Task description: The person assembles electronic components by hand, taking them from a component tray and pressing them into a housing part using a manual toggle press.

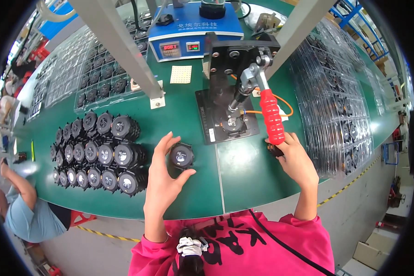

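Note:
My left hand is open on the green table, thumb and fingers spread around a round black watch case with lugs. The case lies face up between them; I cannot tell whether the fingers touch it. To the right, my right hand is closed on a small dark piece that looks like another watch case, mostly hidden by the fingers. Just above that hand hangs the red ribbed handle of a toggle-clamp press. Under the press plunger, a watch case sits in the black fixture.
Several stacks of black watch cases stand in rows at the left. Clear plastic trays are piled at the right, with more trays at the back left. Behind the press are a blue control box and grey frame posts.

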Demonstrator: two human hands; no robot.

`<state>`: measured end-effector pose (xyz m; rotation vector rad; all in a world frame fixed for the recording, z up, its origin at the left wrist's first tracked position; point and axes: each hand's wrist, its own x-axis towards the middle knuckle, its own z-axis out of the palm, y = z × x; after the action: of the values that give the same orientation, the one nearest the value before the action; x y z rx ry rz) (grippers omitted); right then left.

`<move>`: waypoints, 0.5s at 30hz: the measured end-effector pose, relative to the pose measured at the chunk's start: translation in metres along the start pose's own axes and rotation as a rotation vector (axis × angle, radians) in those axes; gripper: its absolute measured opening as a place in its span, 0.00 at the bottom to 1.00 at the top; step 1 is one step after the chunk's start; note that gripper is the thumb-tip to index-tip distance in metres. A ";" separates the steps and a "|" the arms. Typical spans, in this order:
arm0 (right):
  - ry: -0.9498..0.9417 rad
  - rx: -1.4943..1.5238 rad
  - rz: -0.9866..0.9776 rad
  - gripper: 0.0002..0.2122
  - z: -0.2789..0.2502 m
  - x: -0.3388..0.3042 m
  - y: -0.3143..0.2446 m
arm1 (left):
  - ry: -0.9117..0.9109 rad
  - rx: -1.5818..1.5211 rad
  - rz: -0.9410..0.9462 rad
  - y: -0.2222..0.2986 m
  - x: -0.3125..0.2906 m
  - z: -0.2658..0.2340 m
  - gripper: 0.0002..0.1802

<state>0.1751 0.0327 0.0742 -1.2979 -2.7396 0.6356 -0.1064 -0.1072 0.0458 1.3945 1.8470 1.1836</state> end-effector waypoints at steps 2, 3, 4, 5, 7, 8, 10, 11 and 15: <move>-0.025 -0.034 0.033 0.26 0.001 -0.001 -0.006 | 0.009 -0.004 -0.010 -0.002 -0.001 -0.001 0.50; -0.017 -0.048 0.038 0.26 0.001 -0.002 -0.011 | 0.012 -0.009 -0.013 -0.003 -0.002 -0.001 0.50; -0.009 -0.063 0.043 0.26 0.002 -0.002 -0.014 | 0.017 -0.009 -0.018 -0.003 -0.002 -0.002 0.50; -0.011 -0.065 0.043 0.26 0.002 -0.004 -0.016 | 0.029 0.021 -0.002 -0.001 -0.002 -0.002 0.50; 0.016 -0.042 0.046 0.26 0.003 -0.005 -0.020 | 0.041 0.049 0.012 -0.002 -0.003 -0.001 0.50; 0.015 -0.044 0.044 0.26 0.003 -0.006 -0.020 | 0.064 0.053 0.040 -0.003 -0.003 0.000 0.50; 0.022 -0.030 0.043 0.26 0.005 -0.005 -0.019 | 0.090 0.057 0.065 -0.001 -0.005 0.000 0.50; 0.020 -0.031 0.041 0.26 0.004 -0.005 -0.020 | 0.107 0.019 0.092 0.004 -0.006 -0.002 0.50; 0.013 -0.022 0.056 0.27 0.003 -0.004 -0.018 | 0.134 -0.150 0.182 0.027 -0.010 -0.008 0.52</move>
<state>0.1638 0.0189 0.0789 -1.3834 -2.7161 0.5999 -0.0969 -0.1170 0.0725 1.4525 1.7070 1.5076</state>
